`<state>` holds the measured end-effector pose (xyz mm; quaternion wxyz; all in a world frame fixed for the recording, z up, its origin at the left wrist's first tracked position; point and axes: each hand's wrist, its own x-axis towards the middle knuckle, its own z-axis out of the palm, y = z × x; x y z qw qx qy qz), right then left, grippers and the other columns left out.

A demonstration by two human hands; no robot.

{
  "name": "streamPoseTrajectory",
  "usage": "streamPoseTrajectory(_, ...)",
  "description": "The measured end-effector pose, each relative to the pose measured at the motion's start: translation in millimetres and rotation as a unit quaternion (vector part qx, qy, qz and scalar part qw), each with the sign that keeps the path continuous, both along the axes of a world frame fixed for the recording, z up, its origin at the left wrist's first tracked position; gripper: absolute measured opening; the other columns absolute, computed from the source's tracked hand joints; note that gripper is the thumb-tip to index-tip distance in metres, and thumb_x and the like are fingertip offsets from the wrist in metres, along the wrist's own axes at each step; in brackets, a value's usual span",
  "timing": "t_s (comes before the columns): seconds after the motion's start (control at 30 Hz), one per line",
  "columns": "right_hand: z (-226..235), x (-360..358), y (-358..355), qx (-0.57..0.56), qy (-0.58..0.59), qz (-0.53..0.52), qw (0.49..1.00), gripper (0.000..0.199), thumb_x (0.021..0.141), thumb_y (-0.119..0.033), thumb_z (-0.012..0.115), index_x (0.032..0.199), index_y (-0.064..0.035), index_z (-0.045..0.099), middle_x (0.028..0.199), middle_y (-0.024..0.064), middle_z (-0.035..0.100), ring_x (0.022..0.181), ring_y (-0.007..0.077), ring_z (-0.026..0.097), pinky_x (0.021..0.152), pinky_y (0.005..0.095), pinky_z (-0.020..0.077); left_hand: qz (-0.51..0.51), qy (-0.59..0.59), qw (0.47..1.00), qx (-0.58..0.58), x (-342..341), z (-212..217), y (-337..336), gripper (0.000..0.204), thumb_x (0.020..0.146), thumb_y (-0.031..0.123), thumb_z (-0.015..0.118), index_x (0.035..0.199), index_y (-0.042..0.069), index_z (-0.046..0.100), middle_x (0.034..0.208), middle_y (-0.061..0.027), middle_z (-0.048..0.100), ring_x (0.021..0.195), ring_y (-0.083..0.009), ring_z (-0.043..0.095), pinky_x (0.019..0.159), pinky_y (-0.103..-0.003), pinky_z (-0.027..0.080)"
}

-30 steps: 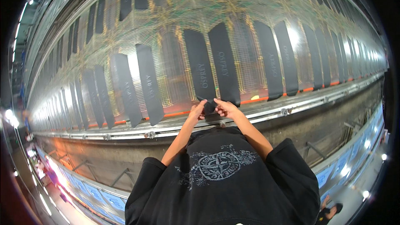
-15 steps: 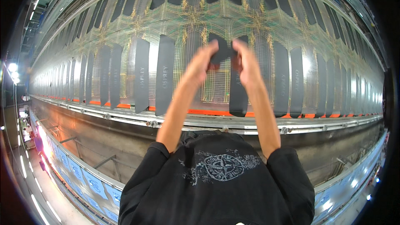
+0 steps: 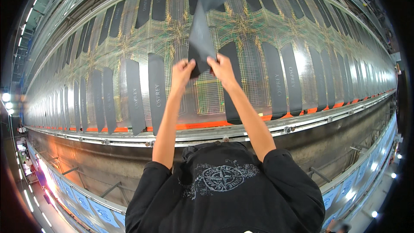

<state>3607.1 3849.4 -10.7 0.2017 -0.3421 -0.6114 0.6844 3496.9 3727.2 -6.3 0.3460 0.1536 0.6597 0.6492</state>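
Note:
A long dark grey fabric panel (image 3: 201,39) is held up above the table by its near end. My left hand (image 3: 183,71) pinches one near corner between thumb and fingers. The other near corner is in the closed fingers of my right hand (image 3: 222,69). From my hands the panel stretches away, bending and blurring toward its far end. Just right of my right hand a similar dark panel (image 3: 232,103) lies flat, partly behind my forearm. Left of my left hand lies a dark panel (image 3: 157,90) with pale lettering.
The long table (image 3: 209,99) carries yellow and green guide lines and an orange strip along its near side. Several dark panels lie in two rows, including a far-row panel (image 3: 144,8). A metal rail (image 3: 189,137) edges the near side. Behind me stands another table with blue pieces (image 3: 101,211).
My hands have come nearer and lower in view, and a dark panel now stretches up and away from them. The view has shifted and tilted, moving the table's panels with it.

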Motion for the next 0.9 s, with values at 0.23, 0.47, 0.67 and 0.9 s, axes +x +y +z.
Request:
streamPoseTrajectory(0.23, -139.1, 89.0, -86.1, -0.111, -0.2, 0.073, 0.971, 0.016, 0.081, -0.012, 0.066, 0.09, 0.001, 0.062, 0.068, 0.0062, 0.063, 0.049, 0.0108, 0.058, 0.042, 0.0253, 0.044, -0.046, 0.151, 0.957, -0.244, 88.9, -155.8, -109.9, 0.021, 0.086, 0.019, 0.064, 0.08, -0.001, 0.063, 0.065, -0.0054, 0.063, 0.059, -0.0104, 0.058, 0.048, -0.028, 0.047)
streamPoseTrajectory(0.47, -156.3, 134.4, -126.3, -0.173, -0.267, 0.111, 0.941, 0.025, 0.084, -0.02, 0.067, 0.095, 0.0019, 0.062, 0.071, 0.0092, 0.066, 0.054, 0.0123, 0.064, 0.043, 0.0241, 0.0456, -0.001, -0.038, 0.976, -0.216, 135.6, -198.3, -169.0, 0.023, 0.087, 0.016, 0.062, 0.084, -0.006, 0.061, 0.07, -0.0114, 0.066, 0.062, -0.0142, 0.062, 0.053, -0.032, 0.052)
streamPoseTrajectory(0.67, -152.9, 167.7, -106.1, -0.158, -0.301, 0.033, 0.94, 0.029, 0.085, -0.024, 0.065, 0.095, 0.0027, 0.061, 0.074, 0.0105, 0.068, 0.052, 0.0124, 0.062, 0.041, 0.0243, 0.0453, -0.004, -0.038, 0.932, -0.361, 138.1, -151.8, -150.1, 0.027, 0.084, 0.023, 0.065, 0.095, -0.001, 0.059, 0.083, -0.0159, 0.067, 0.064, -0.0235, 0.065, 0.058, -0.037, 0.051)
streamPoseTrajectory(0.9, -164.7, 244.3, -70.4, -0.199, -0.296, -0.209, 0.911, 0.027, 0.086, -0.022, 0.061, 0.097, 0.0024, 0.057, 0.078, 0.0112, 0.067, 0.05, 0.015, 0.061, 0.04, 0.0267, 0.0456, -0.039, 0.162, 0.93, -0.327, 147.9, -146.0, -160.7, 0.029, 0.081, 0.029, 0.066, 0.087, 0.002, 0.058, 0.068, -0.012, 0.062, 0.062, -0.0225, 0.062, 0.06, -0.035, 0.047)
